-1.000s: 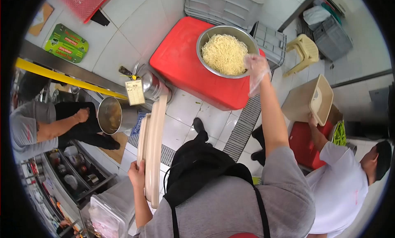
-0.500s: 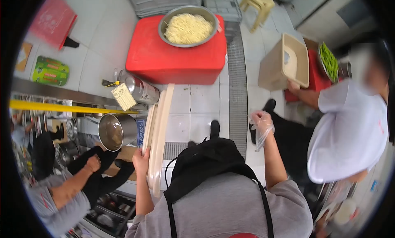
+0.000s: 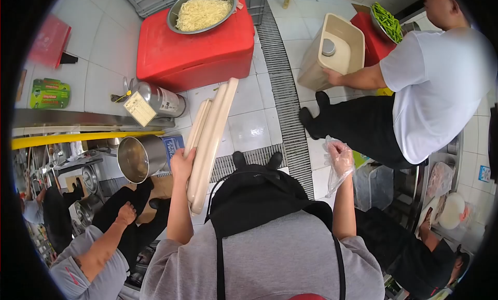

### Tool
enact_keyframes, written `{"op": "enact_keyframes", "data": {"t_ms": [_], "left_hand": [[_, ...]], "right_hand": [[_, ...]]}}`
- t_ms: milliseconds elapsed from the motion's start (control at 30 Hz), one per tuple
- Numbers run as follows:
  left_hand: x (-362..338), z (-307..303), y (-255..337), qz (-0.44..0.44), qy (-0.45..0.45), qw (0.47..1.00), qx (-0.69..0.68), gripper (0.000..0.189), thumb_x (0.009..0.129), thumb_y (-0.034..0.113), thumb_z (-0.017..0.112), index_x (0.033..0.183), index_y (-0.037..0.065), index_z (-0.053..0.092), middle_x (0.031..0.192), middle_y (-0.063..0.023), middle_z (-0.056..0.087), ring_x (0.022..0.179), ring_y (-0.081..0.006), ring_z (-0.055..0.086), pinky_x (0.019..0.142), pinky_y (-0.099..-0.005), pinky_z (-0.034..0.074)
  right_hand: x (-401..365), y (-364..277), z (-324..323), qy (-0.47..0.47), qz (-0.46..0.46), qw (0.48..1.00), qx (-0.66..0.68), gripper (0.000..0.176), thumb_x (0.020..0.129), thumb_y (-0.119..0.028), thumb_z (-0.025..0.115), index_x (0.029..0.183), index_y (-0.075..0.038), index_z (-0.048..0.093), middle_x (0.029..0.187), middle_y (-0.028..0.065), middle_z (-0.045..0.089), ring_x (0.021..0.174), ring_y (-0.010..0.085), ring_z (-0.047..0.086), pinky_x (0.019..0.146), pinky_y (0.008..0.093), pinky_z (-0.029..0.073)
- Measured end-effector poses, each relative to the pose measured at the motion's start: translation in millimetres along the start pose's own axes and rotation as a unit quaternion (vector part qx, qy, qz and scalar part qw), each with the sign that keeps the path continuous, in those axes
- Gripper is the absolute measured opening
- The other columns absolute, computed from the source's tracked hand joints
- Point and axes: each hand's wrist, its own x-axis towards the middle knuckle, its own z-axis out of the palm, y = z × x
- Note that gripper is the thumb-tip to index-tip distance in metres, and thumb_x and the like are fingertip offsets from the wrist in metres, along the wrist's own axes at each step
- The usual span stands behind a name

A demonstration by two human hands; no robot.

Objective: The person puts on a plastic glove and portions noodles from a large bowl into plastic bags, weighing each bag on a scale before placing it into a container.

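Observation:
My left hand point(image 3: 182, 164) grips a stack of long beige trays point(image 3: 210, 139), held on edge in front of my chest. My right hand point(image 3: 340, 157) wears a loose clear plastic glove and hangs in the air with its fingers apart, holding nothing. Far ahead, a steel bowl of pale noodles point(image 3: 201, 10) rests on a red cooler box point(image 3: 192, 46). I wear a grey shirt and a black apron.
A person in a white shirt point(image 3: 441, 77) stands right, holding a beige bin point(image 3: 334, 51) beside a bowl of green beans point(image 3: 386, 20). A person in grey point(image 3: 98, 253) crouches lower left near a steel pot point(image 3: 136, 157). A steel canister point(image 3: 155, 100) lies on the tiles; a floor drain grate point(image 3: 282, 92) runs ahead.
My gloved right hand left the noodle bowl and drew back to my side. I stepped away from the red cooler; the trays stayed in my left hand.

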Motion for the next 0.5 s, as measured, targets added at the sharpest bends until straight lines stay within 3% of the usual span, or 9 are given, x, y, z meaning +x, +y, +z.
{"op": "enact_keyframes", "data": {"t_ms": [233, 367, 433, 500], "left_hand": [[-33, 19, 19, -0.006, 0.011, 1.0, 0.003, 0.047, 0.075, 0.037, 0.063, 0.094, -0.006, 0.06, 0.083, -0.0244, 0.062, 0.08, -0.0353, 0.061, 0.072, -0.0381, 0.047], [-53, 28, 17, -0.014, 0.028, 0.999, -0.035, 0.048, 0.075, 0.038, 0.064, 0.094, -0.006, 0.059, 0.082, -0.0241, 0.062, 0.078, -0.0344, 0.062, 0.07, -0.0377, 0.047], [-67, 31, 17, -0.029, 0.04, 0.998, -0.027, 0.048, 0.074, 0.038, 0.064, 0.094, -0.006, 0.059, 0.081, -0.0238, 0.062, 0.077, -0.0343, 0.062, 0.07, -0.0375, 0.047], [-81, 35, 17, -0.039, 0.049, 0.997, -0.035, 0.048, 0.074, 0.039, 0.064, 0.093, -0.006, 0.06, 0.08, -0.0231, 0.062, 0.076, -0.0347, 0.062, 0.069, -0.0379, 0.047]], "right_hand": [[-24, 57, -39, -0.014, -0.017, 0.999, -0.022, 0.014, 0.076, -0.013, 0.059, 0.081, -0.001, 0.063, 0.07, 0.0114, 0.062, 0.06, 0.0199, 0.058, 0.058, 0.0292, 0.045], [-46, 137, -58, -0.24, 0.006, 0.952, -0.19, 0.023, 0.078, -0.024, 0.056, 0.068, -0.005, 0.063, 0.07, 0.0167, 0.06, 0.06, 0.0223, 0.056, 0.056, 0.0354, 0.042], [-62, 185, -65, -0.434, 0.043, 0.844, -0.312, 0.035, 0.083, -0.038, 0.044, 0.083, -0.01, 0.066, 0.086, 0.0136, 0.063, 0.085, 0.0286, 0.06, 0.077, 0.0388, 0.046], [-111, 476, -29, -0.494, -0.208, 0.744, -0.4, 0.042, 0.086, -0.043, 0.037, 0.089, -0.013, 0.065, 0.095, 0.011, 0.062, 0.094, 0.0272, 0.057, 0.084, 0.0364, 0.043]]}}
